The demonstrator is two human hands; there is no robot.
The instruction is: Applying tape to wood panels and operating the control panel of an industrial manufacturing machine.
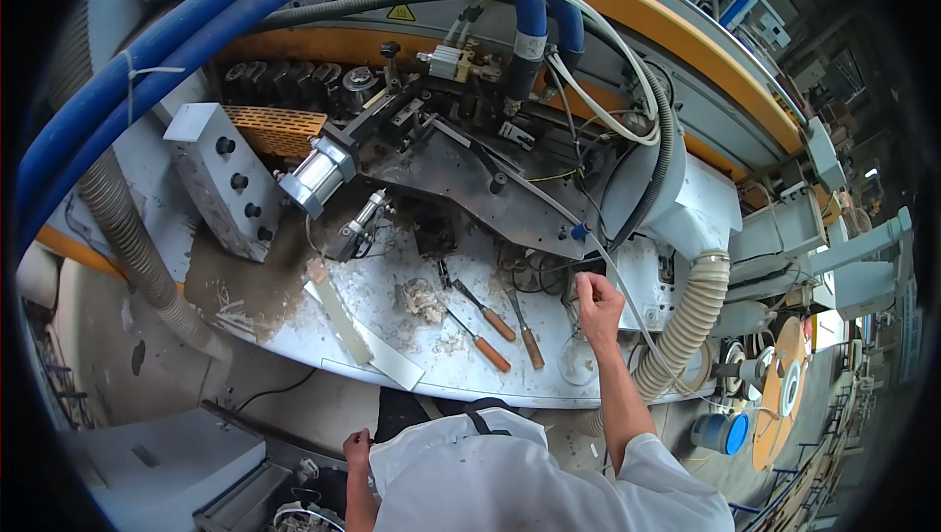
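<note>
The right hand's point(599, 312) fingers are sitting curled in, with the thumb side up. I cannot tell if they are pinching anything small. The left hand's point(360, 449) fingers are bending in too, down beside the person's body, and I cannot tell if anything is inside.

A long thin strip point(612, 267) is running just beside the right hand, at the front right of the machine. Its long way is slanting: one end is pointing up and left at the dark plate point(451, 174), near a blue knob point(578, 231). The other way is going down and right, toward a big tan wheel point(767, 439).

The hand seems to be minding the strip. The next move is probably calling for a light pinch and a strip lying flat, not twisted.

Farther left, three tools with wooden handles point(530, 348) are lying on the white table point(294, 341), by a messy clump of scraps point(421, 302). A fat bendy hose point(686, 321) is hanging on the right.
</note>
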